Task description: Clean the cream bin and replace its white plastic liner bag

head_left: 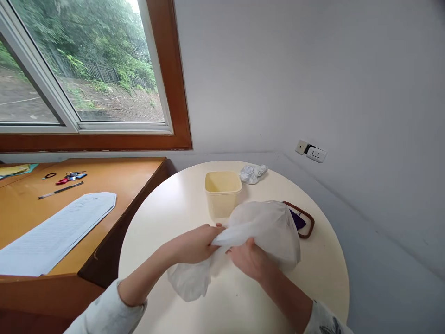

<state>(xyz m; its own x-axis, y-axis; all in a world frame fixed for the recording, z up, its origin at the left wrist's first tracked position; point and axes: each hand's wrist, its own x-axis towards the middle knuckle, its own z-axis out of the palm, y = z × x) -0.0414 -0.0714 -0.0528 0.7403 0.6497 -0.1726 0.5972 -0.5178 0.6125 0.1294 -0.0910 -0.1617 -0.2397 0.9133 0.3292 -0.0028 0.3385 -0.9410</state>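
Note:
A thin white plastic bag [267,227] lies puffed out on the round table. Its neck is drawn together, and the loose end [190,280] hangs out below my left wrist. My left hand [198,243] is closed round the gathered neck. Close by on the right, my right hand [248,259] has its thumb and fingers pinched on the bag at the base of the neck. What fills the bag does not show through. Just behind my hands stands a pale yellow square bin [223,199], upright, its visible inside bare.
A crumpled white plastic bag [253,174] sits behind the bin. Partly hidden by the puffed bag is a brown rounded frame with dark purple cloth [298,220]. The wooden desk [139,185] at left holds papers [66,232], a pen [60,190] and keys [71,177].

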